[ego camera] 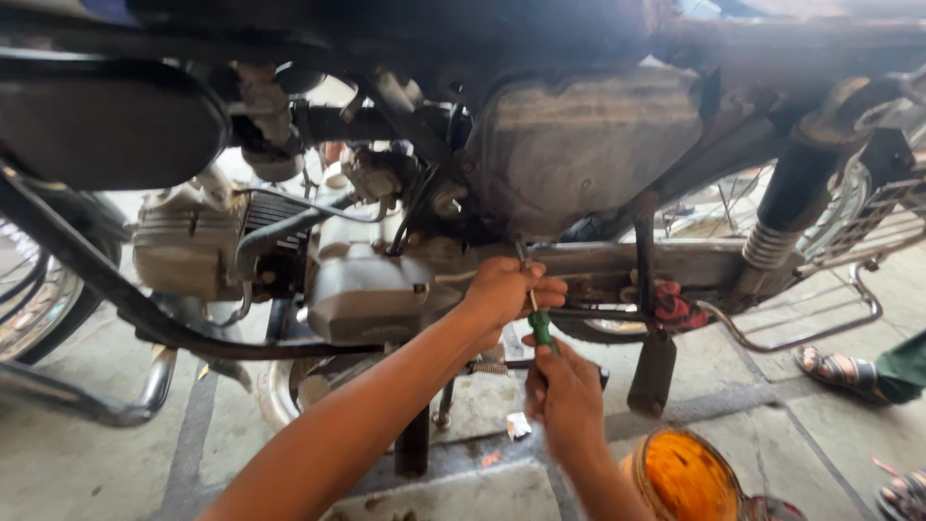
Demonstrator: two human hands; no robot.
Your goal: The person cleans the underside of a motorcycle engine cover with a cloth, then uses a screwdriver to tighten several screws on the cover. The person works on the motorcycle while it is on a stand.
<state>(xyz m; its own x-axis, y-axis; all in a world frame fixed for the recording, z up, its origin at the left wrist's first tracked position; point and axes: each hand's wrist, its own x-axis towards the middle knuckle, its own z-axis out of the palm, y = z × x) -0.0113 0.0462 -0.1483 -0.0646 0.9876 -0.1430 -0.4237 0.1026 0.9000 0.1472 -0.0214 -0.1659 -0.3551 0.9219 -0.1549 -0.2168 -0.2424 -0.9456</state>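
A motorcycle stands side-on in front of me, its grey engine case (371,294) at centre left and a dusty side cover (588,145) above. A screwdriver with a green handle (542,328) points up toward the underside of that cover. My left hand (503,289) reaches in from the lower left and pinches the metal shaft near its top. Just below, my right hand (567,397) is closed around the bottom of the green handle.
An orange lamp lens (685,475) lies on the concrete floor by my right forearm. Another person's sandalled foot (837,369) rests at the right, and a second foot (902,494) shows in the corner. The rear shock spring (770,246), a chrome exhaust pipe (106,410) and the stand (654,371) surround the work spot.
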